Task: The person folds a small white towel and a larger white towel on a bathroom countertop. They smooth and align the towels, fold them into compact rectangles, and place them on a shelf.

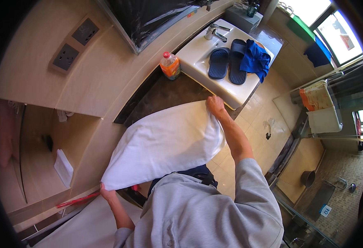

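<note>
A white towel (166,142) is stretched out between my two hands, in front of my body. My left hand (107,192) grips its lower left corner, beside the bathtub-like white surface. At the upper right, my right hand (215,105) holds the other end, close to the front corner of the white washbasin (197,55). Part of the towel hangs over the dark stone counter (175,94). On the basin lie two dark slippers (219,63) and a crumpled blue cloth (255,59), below the chrome faucet (215,32).
An orange-labelled bottle (170,66) with a red cap stands on the counter beside the basin. Wall sockets (65,58) and a recessed niche with a folded white cloth (63,168) are at the left. Towels (319,96) hang on a rail at the right, near a glass-walled shower.
</note>
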The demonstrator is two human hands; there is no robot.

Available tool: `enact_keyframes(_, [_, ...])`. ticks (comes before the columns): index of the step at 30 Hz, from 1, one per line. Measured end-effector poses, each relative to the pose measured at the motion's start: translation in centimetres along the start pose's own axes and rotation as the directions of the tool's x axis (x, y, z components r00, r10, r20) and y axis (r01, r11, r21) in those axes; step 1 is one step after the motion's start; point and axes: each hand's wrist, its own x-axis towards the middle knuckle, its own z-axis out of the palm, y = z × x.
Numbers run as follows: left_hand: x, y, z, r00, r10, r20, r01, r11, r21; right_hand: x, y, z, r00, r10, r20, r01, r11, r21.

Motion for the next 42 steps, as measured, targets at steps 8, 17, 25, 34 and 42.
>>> enact_keyframes(8, [2.4, -0.7, -3.5, 0.999, -0.045, -0.010, 0.045, 0.999, 0.007, -1.1, 1.4, 0.0, 0.958, 0.258, 0.124, -0.283, 0.790, 0.544])
enact_keyframes(17, [2.8, 0.0, -1.5, 0.992, -0.080, -0.099, 0.078, 0.997, -0.021, -2.0, 1.8, 2.1, 0.815, 0.492, 0.305, 0.021, -0.552, 0.834])
enact_keyframes(25, [1.6, -0.6, -0.9, 0.998, -0.031, 0.056, 0.032, 0.999, -0.012, -12.3, 1.2, 5.4, 0.562, 0.736, -0.377, -0.236, 0.580, 0.780])
enact_keyframes(34, [-1.2, -3.1, 1.7, 0.975, -0.081, 0.205, 0.078, 0.997, 0.023, -24.5, -1.9, 11.8, 0.444, 0.387, 0.808, -0.573, -0.571, 0.588])
enact_keyframes(42, [-2.0, -3.9, 9.9, 0.966, -0.120, 0.229, 0.086, 0.985, 0.151, -24.7, -6.1, 13.2, 0.719, 0.109, 0.686, -0.186, -0.921, 0.342])
